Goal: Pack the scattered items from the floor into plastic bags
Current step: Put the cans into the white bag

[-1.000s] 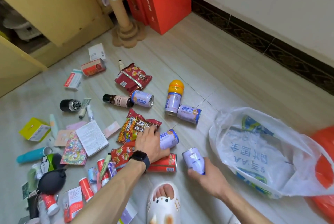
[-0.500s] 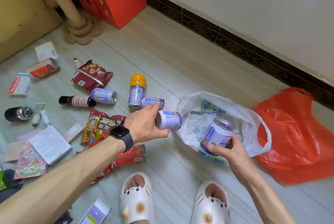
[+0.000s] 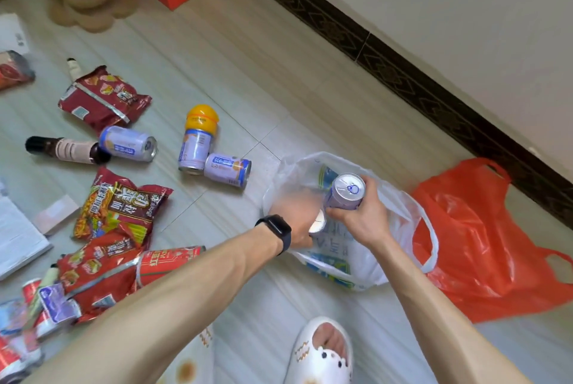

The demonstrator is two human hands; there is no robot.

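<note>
While most of the clutter lies unpacked across the floor [image 3: 235, 67], barely started: white plastic bag [image 3: 400, 259] open by the feet, orange bag [image 3: 483, 247] beside it apparently empty, snack packets [image 3: 121, 210] and three loose cans [image 3: 228, 169] well apart to the left. Right hand [image 3: 361, 219] clamped around a lavender can [image 3: 344, 191], upright over the bag mouth. Left hand [image 3: 294, 222], blurred, inside the bag, seemingly closed on a second can [image 3: 317, 222].

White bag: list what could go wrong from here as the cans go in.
1. The white bag is thin and lies slack on the floor; both hands are busy, so its mouth may fold shut.
2. The left hand and right hand each bring a can in together; they may knock and dent.
3. Heavy cans could strain the handles when lifted.
</note>
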